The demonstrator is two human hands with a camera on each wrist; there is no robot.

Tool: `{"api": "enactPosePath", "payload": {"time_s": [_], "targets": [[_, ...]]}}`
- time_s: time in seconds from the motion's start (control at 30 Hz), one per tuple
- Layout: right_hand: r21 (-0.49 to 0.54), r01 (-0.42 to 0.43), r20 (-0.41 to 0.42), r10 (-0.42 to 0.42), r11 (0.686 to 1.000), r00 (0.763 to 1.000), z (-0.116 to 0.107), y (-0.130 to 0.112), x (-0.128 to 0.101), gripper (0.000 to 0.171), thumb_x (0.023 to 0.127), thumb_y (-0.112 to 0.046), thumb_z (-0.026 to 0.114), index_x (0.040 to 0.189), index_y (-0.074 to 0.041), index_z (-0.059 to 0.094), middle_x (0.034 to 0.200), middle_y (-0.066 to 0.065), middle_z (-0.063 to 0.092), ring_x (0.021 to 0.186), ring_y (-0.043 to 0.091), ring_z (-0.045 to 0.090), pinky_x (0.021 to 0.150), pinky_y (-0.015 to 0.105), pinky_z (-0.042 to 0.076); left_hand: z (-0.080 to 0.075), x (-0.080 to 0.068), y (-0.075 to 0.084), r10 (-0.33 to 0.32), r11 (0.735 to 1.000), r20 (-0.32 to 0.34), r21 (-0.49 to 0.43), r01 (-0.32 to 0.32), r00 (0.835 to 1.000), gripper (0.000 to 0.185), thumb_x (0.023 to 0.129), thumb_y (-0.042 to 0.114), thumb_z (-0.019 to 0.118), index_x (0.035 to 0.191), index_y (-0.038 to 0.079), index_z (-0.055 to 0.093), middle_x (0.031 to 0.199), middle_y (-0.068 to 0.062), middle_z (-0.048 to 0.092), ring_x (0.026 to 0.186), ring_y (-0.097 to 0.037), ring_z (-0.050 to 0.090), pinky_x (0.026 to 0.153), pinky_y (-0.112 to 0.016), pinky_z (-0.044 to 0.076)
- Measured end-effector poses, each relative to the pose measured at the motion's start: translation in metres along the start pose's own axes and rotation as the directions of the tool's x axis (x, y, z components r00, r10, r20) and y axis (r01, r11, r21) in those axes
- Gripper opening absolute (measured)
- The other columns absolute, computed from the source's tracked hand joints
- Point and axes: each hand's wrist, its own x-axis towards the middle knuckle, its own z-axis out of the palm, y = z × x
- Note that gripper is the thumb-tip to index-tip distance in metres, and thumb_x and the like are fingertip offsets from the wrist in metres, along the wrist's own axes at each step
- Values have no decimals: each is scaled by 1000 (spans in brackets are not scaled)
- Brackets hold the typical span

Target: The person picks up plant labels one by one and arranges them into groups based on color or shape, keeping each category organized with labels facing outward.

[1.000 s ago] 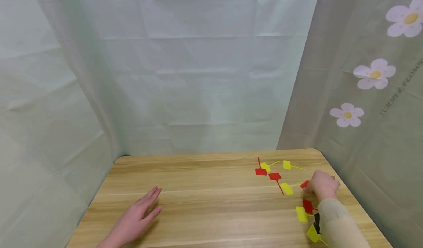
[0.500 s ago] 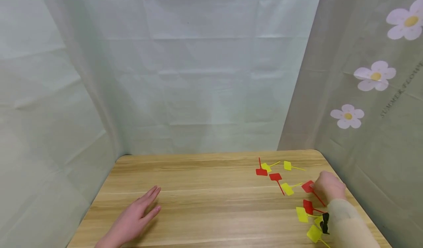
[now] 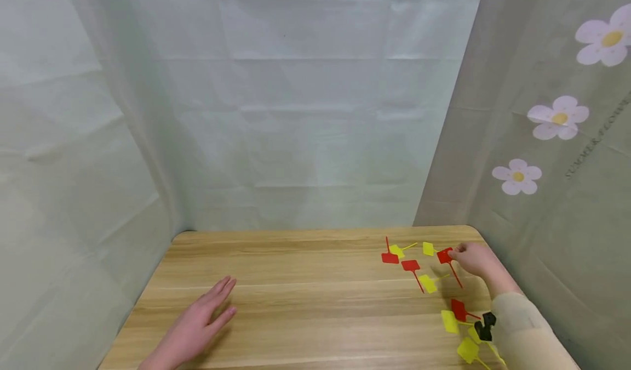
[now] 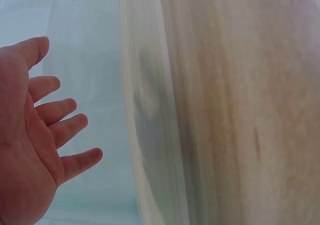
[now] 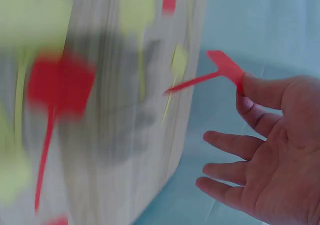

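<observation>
Left hand (image 3: 197,326) lies flat on the wooden table (image 3: 305,304) near the front left, fingers straight and spread, holding nothing. Loose red and yellow tags (image 3: 455,318) lie scattered along the right side. Farther back, right hand (image 3: 475,260) pinches a red tag (image 3: 445,256) by its flat head, lifted off the table, other fingers loose.

The right hand (image 3: 475,259) is bare, and behind it the forearm wears a pale beige, close-fitting sleeve (image 3: 525,334) of smooth fabric that ends at the wrist. A small black device (image 3: 487,326) sits at the inner edge of that sleeve. The left hand (image 3: 194,329) is bare too, with no ring, watch or band visible; no sleeve shows on that forearm in the head view.
</observation>
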Motion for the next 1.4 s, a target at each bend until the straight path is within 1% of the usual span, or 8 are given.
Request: {"api": "enactPosePath", "payload": {"time_s": [0.1, 0.2, 0.4, 0.6, 0.77, 0.97, 1.13, 1.4], "targets": [[17, 37, 0, -37, 999, 999, 18, -32, 6, 30, 105, -27, 62, 97, 0, 71, 90, 12, 67, 83, 29, 61, 74, 47, 53, -1, -2, -2, 8, 1000, -8, 0, -8, 1000, 61, 104, 29, 73, 158, 6, 53, 162, -17, 48, 142, -41, 54, 118, -39, 37], [64, 64, 20, -65, 996, 998, 40, -70, 9, 34, 103, -29, 66, 112, 2, 77, 105, 15, 74, 91, 29, 67, 82, 50, 57, 0, -3, -4, 13, 1000, -11, 7, -13, 1000, 62, 105, 30, 72, 158, 5, 53, 163, -17, 48, 142, -41, 54, 111, -58, 44], [208, 139, 59, -154, 968, 986, 90, -149, 16, 24, 99, -22, 67, 88, -6, 80, 70, -2, 56, 67, 16, 48, 63, 34, 43, 0, -6, -6, -5, 1000, -8, 0, 5, 1000, 62, 105, 30, 72, 159, 6, 52, 163, -16, 47, 143, -40, 54, 110, -59, 45], [330, 200, 85, -240, 923, 967, 137, -220, 21, 23, 98, -34, 79, 106, -13, 86, 109, 0, 78, 100, 22, 70, 88, 47, 59, -3, -6, -8, -24, 999, 4, -27, 24, 1000, 61, 106, 28, 71, 159, 4, 51, 163, -18, 47, 144, -41, 52, 112, -60, 42], [408, 229, 40, -268, 884, 963, 174, -264, 25, 22, 93, -34, 86, 101, -13, 88, 104, 1, 81, 106, 25, 72, 88, 43, 59, -4, -9, -10, -26, 999, -2, -26, 26, 1000, 61, 105, 27, 72, 158, 3, 52, 163, -18, 47, 145, -40, 51, 113, -59, 40], [525, 176, -16, -197, 832, 980, 219, -302, 34, 24, 90, -36, 89, 94, -12, 87, 96, -1, 79, 92, 18, 70, 76, 36, 58, -7, -12, -12, -62, 998, -10, -16, 62, 998, 61, 105, 29, 72, 159, 7, 52, 164, -14, 47, 146, -37, 51, 117, -41, 35], [626, 80, -20, -87, 775, 996, 240, -329, 35, 30, 91, -38, 87, 100, -9, 86, 101, 0, 78, 94, 18, 68, 79, 37, 58, -10, -9, -16, -72, 997, -9, -21, 72, 997, 61, 106, 27, 70, 159, 4, 51, 165, -18, 44, 146, -42, 49, 114, -60, 39], [652, 40, -15, -40, 757, 999, 260, -358, 32, 20, 91, -28, 86, 92, -8, 86, 89, -2, 75, 78, 14, 62, 67, 29, 53, -15, -4, -21, -90, 996, -15, -21, 89, 996, 61, 107, 25, 69, 159, 2, 49, 165, -21, 43, 147, -47, 46, 115, -67, 39]]}}
